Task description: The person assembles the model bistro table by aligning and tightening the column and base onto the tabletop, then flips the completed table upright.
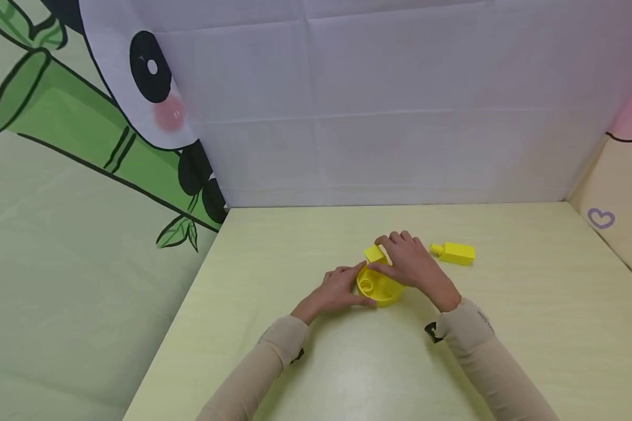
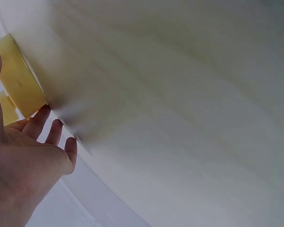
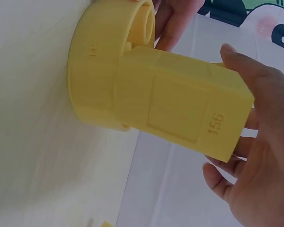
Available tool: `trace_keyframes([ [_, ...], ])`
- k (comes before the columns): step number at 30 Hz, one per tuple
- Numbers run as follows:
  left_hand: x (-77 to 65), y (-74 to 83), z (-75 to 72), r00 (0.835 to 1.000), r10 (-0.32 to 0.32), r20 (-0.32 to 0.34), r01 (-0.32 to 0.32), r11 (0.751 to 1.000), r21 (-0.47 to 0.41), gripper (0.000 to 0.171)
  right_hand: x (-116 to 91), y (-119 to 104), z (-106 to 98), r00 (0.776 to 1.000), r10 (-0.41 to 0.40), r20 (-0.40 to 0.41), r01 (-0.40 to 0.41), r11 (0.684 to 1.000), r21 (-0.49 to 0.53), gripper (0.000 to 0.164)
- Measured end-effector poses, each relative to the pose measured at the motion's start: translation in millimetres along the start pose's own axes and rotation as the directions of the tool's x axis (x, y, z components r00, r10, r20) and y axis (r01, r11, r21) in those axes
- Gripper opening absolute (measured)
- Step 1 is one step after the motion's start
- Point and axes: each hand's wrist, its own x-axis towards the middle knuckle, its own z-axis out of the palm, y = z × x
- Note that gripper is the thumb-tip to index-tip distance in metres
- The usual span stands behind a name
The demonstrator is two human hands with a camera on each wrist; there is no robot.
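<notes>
A round yellow dish [image 1: 384,299], with a small round socket [image 1: 366,285] inside it, stands on the table. My left hand [image 1: 341,289] holds the dish from the left, thumb at the near side and fingers at the far side. My right hand [image 1: 409,261] grips a yellow rectangular block [image 3: 180,99] marked 156, thumb on one side and fingers round the other. In the right wrist view the block's far end sits inside the dish's rim, and that end is hidden. A yellow bottle-shaped piece [image 1: 457,253] with a narrow neck lies on its side, right of my right hand.
The pale wooden table [image 1: 316,374] ends at a white cloth backdrop [image 1: 390,158]. Another cloth with a bamboo drawing [image 1: 84,123] hangs on the left. A light panel with a heart drawing [image 1: 601,218] borders the right side.
</notes>
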Motion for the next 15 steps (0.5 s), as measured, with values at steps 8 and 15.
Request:
trace_keyframes([
  [8, 0.0, 0.7, -1.1, 1.0, 0.001, 0.0, -0.001, 1.0, -0.007, 0.102, 2.3, 0.3, 0.8, 1.0, 0.023, -0.006, -0.022, 0.998, 0.057, 0.047],
  [15, -0.5, 0.9, -1.6, 1.0, -0.004, 0.003, 0.004, 1.0, -0.006, 0.103, 5.9, 0.7, 2.4, 0.998, 0.057, 0.0, -0.057, 0.997, 0.055, 0.048],
])
